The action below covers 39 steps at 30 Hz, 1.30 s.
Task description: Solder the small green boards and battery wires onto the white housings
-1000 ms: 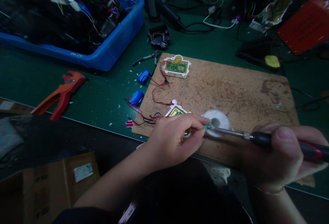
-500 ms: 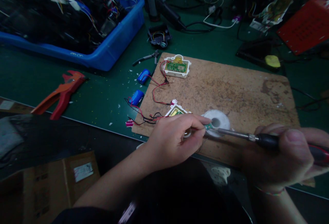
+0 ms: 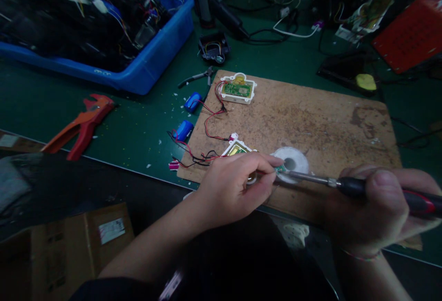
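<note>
My left hand (image 3: 238, 188) is closed in a pinch on a small green circuit board (image 3: 280, 169), with its fingertips at the board's left end. In my right hand (image 3: 383, 204) is a soldering iron (image 3: 352, 186) with a black and red handle. Its metal tip points left and meets the small board, though exact contact is too small to tell. A white spool (image 3: 299, 158) lies just behind the board. Partly hidden under my left hand is a white open case (image 3: 238, 147) with wires running left to a blue battery (image 3: 183, 130).
On the wooden board (image 3: 328, 121) lies a second white case (image 3: 238, 90), wired to another blue battery (image 3: 193, 102). Pliers (image 3: 196, 78), red-orange cutters (image 3: 83, 124) and a blue bin (image 3: 152, 78) are to the left. An iron stand (image 3: 341, 73) with yellow sponge and a red box (image 3: 410, 34) stand right.
My right hand and the soldering iron have shifted slightly left, bringing the iron's tip further onto the small board. My left hand has stayed in place.
</note>
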Tool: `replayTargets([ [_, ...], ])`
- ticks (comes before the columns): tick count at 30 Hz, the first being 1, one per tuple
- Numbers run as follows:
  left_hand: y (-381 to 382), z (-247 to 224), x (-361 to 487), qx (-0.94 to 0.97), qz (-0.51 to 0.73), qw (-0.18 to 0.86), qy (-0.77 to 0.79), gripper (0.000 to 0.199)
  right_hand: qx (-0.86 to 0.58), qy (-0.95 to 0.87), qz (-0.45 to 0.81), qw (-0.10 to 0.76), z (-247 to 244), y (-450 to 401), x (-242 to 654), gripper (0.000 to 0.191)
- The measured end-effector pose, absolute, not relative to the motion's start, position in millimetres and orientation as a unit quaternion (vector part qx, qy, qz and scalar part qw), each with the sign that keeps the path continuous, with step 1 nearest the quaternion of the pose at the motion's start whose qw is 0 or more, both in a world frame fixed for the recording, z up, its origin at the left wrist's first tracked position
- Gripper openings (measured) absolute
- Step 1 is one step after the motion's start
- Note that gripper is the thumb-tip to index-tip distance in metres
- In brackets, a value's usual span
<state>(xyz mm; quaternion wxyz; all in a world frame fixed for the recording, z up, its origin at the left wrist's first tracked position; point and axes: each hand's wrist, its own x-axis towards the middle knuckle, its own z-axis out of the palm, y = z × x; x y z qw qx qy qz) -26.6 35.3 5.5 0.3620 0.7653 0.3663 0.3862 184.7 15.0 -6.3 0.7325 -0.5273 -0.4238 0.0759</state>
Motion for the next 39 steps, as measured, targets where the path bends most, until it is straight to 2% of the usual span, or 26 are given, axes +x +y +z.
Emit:
replayTargets([
  [39, 34.6, 5.6, -27.4, 0.764, 0.384, 0.365, 0.368, 0.015, -0.516, -0.420, 0.071, 0.743, -7.9, 15.5, 185.2, 0.009],
])
